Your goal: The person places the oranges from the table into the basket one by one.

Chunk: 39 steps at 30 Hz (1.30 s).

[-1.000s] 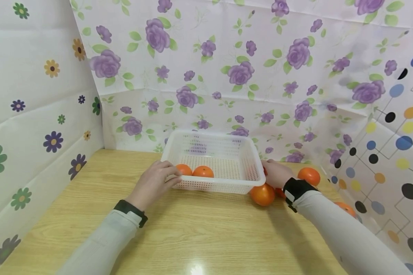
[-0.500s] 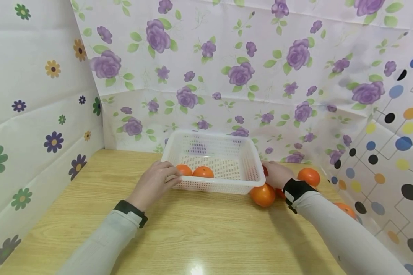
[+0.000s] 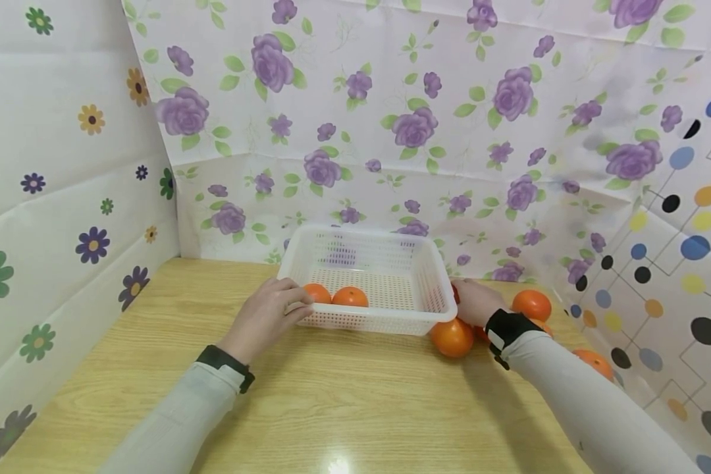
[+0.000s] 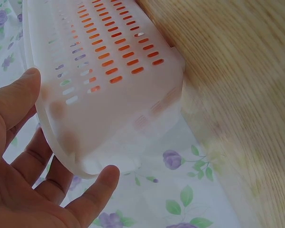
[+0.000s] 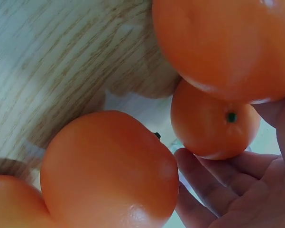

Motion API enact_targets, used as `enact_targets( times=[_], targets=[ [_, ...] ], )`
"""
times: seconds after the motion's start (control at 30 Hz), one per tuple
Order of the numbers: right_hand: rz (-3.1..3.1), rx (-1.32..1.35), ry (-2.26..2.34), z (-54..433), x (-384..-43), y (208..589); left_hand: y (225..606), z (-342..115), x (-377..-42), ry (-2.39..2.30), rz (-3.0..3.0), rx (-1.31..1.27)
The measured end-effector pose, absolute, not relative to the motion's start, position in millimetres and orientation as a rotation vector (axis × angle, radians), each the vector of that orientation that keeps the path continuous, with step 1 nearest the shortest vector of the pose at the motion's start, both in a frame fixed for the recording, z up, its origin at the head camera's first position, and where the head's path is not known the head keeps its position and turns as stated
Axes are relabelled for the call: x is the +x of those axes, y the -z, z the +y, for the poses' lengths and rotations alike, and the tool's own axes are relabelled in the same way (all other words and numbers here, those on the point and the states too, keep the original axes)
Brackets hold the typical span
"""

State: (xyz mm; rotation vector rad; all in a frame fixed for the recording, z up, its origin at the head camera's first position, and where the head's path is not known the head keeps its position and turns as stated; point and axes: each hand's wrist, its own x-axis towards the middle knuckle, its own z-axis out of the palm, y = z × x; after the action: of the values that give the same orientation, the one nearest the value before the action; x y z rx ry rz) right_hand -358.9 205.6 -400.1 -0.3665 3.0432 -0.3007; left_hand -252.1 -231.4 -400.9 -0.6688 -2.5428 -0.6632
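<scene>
My left hand [image 3: 269,315] grips the front left corner of a white plastic basket [image 3: 391,322]. In the left wrist view, its thumb and fingers lie on both sides of the basket's rim. Two oranges [image 3: 350,296] sit inside, against the front wall. Beside the basket's right end, my right hand [image 3: 478,301] holds an orange [image 5: 213,121] with a green stem dot; the fingers curl round it in the right wrist view. From above, the hand mostly hides this orange. Another orange [image 3: 452,338] lies just in front of that hand, by the basket's front right corner.
More oranges lie around the right wrist, among them one behind it [image 3: 532,305] and one by the right-hand wall [image 3: 594,363]. The wooden table [image 3: 343,395] ends at a flowered cloth [image 3: 355,131] at the back, close behind the basket.
Almost nothing moves. The right wrist shifts very slightly, so more of an orange behind it shows. The left hand and the basket stay in place.
</scene>
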Motion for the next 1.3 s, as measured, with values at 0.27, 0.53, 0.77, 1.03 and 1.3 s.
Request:
enact_targets(
  times=[0.27,0.53,0.77,1.03,1.3],
  targets=[
    [3.072,-0.387,0.33,202,-355,401,402,-232,-253,0.665,-2.52,-0.685],
    [3.05,-0.361,0.326,203,-354,398,400,-231,-253,0.663,-2.525,-0.681],
    [3.064,-0.375,0.358,208,-359,403,400,-231,-253,0.672,-2.532,-0.68],
    [3.071,-0.353,0.335,209,-362,400,402,-233,-253,0.678,-2.523,-0.678],
    [3.046,-0.326,0.346,208,-367,401,402,-232,-253,0.679,-2.517,-0.692]
  ],
)
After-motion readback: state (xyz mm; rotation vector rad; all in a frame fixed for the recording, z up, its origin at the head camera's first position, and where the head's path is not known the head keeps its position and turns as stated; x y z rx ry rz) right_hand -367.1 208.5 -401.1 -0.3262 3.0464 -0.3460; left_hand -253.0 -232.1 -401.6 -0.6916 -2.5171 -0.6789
